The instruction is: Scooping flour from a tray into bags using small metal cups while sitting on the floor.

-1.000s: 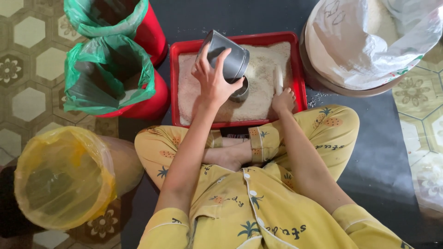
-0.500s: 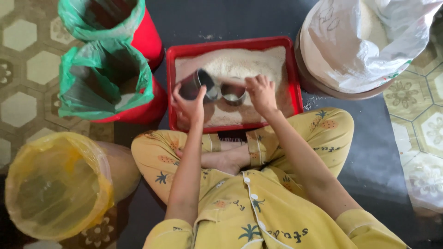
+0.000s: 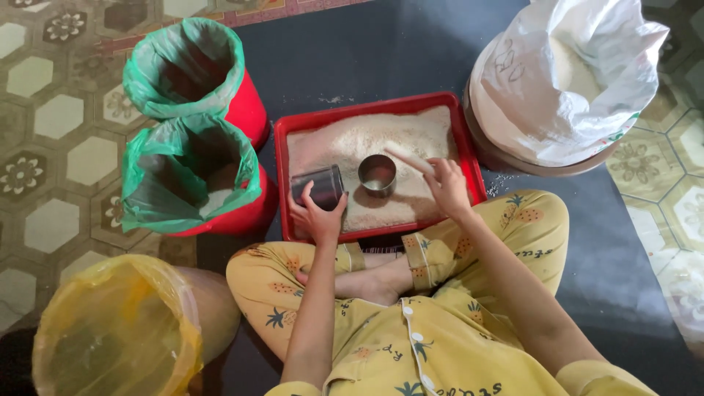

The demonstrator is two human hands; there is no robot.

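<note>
The left hand has brought the dark metal cup down from above the red tray to its near left corner, lying on its side. The right hand has let go of the small steel cup, which now stands alone in the rice, and holds a flat stick.

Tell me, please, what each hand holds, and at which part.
The left hand holds a metal cup around its side, tipped over the red tray. The right hand holds a thin pale stick by its near end.
</note>
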